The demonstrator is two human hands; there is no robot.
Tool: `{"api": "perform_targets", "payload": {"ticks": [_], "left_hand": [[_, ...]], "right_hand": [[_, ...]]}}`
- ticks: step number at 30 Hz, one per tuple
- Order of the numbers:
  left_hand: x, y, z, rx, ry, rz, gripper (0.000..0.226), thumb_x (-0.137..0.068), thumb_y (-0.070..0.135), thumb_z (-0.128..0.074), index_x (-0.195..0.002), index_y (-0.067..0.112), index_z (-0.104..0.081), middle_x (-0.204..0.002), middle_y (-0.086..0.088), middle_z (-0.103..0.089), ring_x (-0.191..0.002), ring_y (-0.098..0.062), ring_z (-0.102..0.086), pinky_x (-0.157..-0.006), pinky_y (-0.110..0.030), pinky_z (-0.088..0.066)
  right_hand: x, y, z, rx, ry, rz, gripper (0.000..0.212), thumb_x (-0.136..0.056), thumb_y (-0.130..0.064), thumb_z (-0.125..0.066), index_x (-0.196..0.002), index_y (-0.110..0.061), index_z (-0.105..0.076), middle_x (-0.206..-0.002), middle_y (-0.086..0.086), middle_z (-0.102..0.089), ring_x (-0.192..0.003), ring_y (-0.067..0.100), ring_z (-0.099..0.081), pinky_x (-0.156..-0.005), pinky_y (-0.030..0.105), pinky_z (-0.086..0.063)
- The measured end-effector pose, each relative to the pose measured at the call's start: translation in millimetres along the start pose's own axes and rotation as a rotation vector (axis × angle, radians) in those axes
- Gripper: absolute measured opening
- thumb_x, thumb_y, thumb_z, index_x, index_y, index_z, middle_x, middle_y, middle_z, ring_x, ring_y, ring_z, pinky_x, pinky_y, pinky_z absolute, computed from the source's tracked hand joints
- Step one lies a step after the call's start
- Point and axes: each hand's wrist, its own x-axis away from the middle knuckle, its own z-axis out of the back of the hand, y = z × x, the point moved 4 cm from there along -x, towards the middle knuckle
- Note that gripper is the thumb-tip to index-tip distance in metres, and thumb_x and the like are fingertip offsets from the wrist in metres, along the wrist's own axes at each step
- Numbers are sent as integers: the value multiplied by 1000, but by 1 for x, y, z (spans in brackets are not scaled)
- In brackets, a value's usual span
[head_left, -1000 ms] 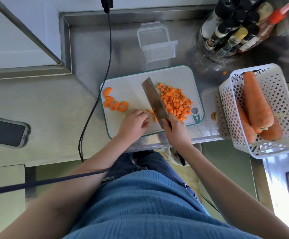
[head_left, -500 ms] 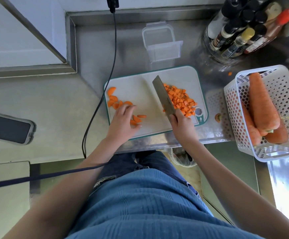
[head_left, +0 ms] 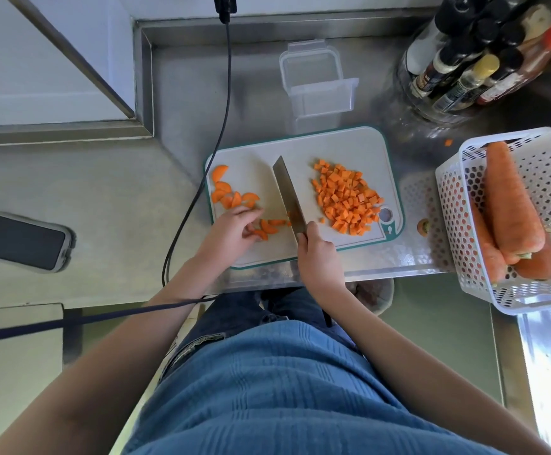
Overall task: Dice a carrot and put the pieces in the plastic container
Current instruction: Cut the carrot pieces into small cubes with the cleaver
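Steel counter runs under everything you see from the head camera, with the cutting board set at its near edge. Your right hand is wrapped around the handle of the knife, blade resting edge-down on the board beside a few carrot strips. Your left hand touches the carrot slices with curled fingertips; I cannot tell whether it pinches one. More half-round slices wait at the board's left end, and the diced pile sits to the right of the blade. The plastic container stands just beyond the board, with no carrot visible in it. Your fingertips are close to the blade, so a hurried chop could nick them. The slices are small and could skid under the edge. The board overhangs toward you and might tip if you press near its front. A black cable lies by the board's left edge.
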Motion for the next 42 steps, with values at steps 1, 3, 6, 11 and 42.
{"api": "perform_targets", "payload": {"ticks": [1, 3, 6, 11, 42], "left_hand": [[-2, 1, 0, 1, -4, -3, 54, -74, 5, -76, -125, 4, -58, -113, -12, -60, -85, -12, -57, -86, -29, -51], [-6, 5, -2, 2, -8, -10, 51, -73, 8, -77, -122, 3, -60, -107, -13, -62, -84, -14, -58, -84, -24, -48], [-11, 15, -9, 10, -5, -20, 45, -74, 9, -77, -116, 2, -64, -102, -14, -64, -83, -18, -61, -80, -23, -47], [-12, 24, -17, 8, 65, -34, 30, -73, 11, -78, -101, 3, -71, -92, -13, -65, -78, -24, -63, -73, -23, -44], [-12, 24, -26, 48, 85, -52, 17, -73, 8, -77, -85, -1, -67, -90, -11, -59, -73, -18, -56, -68, -23, -45]], "right_hand": [[0, -1, -1, -2, 1, 2, 13, -104, -24, -30, -95, -15, -30, -72, 15, -54, -63, 34, -53, -54, 35, -41], [-1, -4, -2, 1, 6, 6, 13, -104, -24, -30, -95, -15, -31, -71, 14, -53, -62, 33, -52, -54, 36, -41], [-3, -5, -2, 5, 17, 2, 13, -104, -25, -31, -96, -14, -32, -71, 13, -53, -62, 33, -51, -54, 37, -41], [-5, -8, 0, -26, 36, -2, 15, -104, -26, -32, -94, -15, -32, -73, 14, -55, -65, 36, -55, -54, 35, -39], [-10, -8, -4, 71, 114, -80, 3, -103, -15, -33, -103, -12, -34, -79, 16, -60, -70, 36, -59, -58, 41, -49]]}}
